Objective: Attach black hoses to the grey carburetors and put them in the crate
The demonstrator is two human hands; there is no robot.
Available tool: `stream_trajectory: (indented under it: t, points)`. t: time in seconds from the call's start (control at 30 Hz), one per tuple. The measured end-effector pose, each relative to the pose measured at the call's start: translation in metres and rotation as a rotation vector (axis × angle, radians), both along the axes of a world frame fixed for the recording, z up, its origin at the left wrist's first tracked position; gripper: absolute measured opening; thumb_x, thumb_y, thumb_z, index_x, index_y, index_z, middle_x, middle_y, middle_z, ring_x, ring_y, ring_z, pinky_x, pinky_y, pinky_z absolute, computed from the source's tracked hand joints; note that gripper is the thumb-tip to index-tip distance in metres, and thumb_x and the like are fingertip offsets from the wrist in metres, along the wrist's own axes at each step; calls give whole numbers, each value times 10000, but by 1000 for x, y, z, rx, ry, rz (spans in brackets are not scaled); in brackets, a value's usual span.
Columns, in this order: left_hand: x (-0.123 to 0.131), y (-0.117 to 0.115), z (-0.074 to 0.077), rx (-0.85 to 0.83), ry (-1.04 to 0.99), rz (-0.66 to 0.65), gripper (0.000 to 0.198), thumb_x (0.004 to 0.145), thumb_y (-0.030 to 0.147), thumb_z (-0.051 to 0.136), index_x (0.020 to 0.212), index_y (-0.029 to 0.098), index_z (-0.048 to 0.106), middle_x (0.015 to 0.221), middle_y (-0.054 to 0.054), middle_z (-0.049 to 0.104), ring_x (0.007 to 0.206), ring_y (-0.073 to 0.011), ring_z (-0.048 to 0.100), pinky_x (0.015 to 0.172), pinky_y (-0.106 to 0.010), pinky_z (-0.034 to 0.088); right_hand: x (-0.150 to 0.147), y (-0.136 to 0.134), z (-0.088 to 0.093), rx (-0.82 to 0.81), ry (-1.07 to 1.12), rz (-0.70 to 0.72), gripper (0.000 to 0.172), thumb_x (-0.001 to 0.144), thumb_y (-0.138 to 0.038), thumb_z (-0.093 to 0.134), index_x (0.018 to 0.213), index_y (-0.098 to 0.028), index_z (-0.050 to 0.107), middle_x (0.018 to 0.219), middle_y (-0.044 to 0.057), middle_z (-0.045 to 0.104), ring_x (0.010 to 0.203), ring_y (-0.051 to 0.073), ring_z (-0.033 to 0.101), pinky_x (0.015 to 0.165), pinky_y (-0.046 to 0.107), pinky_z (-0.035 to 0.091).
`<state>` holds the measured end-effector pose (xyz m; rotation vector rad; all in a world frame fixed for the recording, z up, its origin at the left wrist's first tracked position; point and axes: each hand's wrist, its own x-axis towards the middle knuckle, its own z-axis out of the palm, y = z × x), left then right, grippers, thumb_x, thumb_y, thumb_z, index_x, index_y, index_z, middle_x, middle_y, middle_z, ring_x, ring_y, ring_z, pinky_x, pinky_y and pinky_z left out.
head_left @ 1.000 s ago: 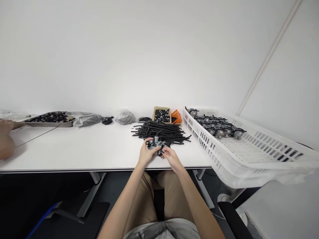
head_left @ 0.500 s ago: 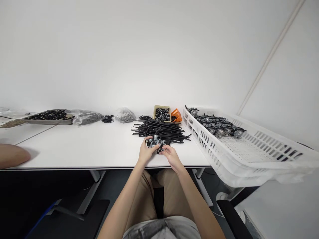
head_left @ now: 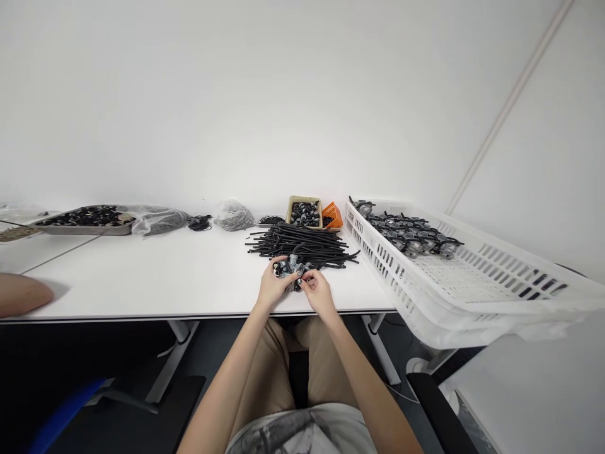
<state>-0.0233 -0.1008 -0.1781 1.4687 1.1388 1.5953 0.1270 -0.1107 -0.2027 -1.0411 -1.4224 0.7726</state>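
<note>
Both my hands are at the table's front edge, holding a grey metal carburetor (head_left: 292,268) with black hoses attached. My left hand (head_left: 271,287) grips its left side. My right hand (head_left: 317,291) pinches its right side between thumb and fingers. My fingers hide part of the carburetor's body. Right behind it lies a loose pile of black rubber hoses (head_left: 302,243), touching the carburetor's far side.
A white slotted crate (head_left: 378,265) holds several carburetors (head_left: 409,236) on the right. Along the back stand a cardboard tray of parts (head_left: 305,211), an orange basket (head_left: 333,215), plastic bags (head_left: 233,216) and a metal tray (head_left: 85,227). A co-worker's forearm (head_left: 21,294) rests at far left.
The co-worker's arm has moved from the upper left down to the table's near edge. My hands have drawn slightly closer around the carburetor. The view has shifted slightly.
</note>
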Motion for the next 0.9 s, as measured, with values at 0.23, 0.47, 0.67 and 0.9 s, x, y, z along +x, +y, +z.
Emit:
stream_trajectory:
  t: [0.23,0.47,0.67,0.9]
  points:
    - [1,1,0,-34,-47,-10,557,645,349,813,1142,185,621,1110,-91,670,1029,-233,609,949,-367,438,0,0,2,21,6,57,190,753,-362,649,815,-184,627,895,38,571,672,131,584,635,278,516]
    - [0,2,-1,-25,-36,-10,549,646,355,808,1135,184,627,1148,-98,657,1076,-246,596,985,-385,418,0,-2,5,52,47,80,98,727,-276,648,771,-194,617,915,34,528,737,142,578,660,279,532]
    - [1,1,-1,-7,-50,12,549,638,347,809,1130,182,630,1137,-99,664,1072,-245,598,983,-385,420,-2,-2,2,87,59,58,88,730,-278,621,764,-200,599,920,39,484,802,164,574,707,308,547]
    - [1,0,3,-13,-80,-58,568,623,407,815,1101,163,629,1088,-96,678,1010,-238,617,946,-375,450,-4,-13,7,132,57,34,187,746,-344,689,811,-204,583,936,35,506,811,156,569,692,276,530]
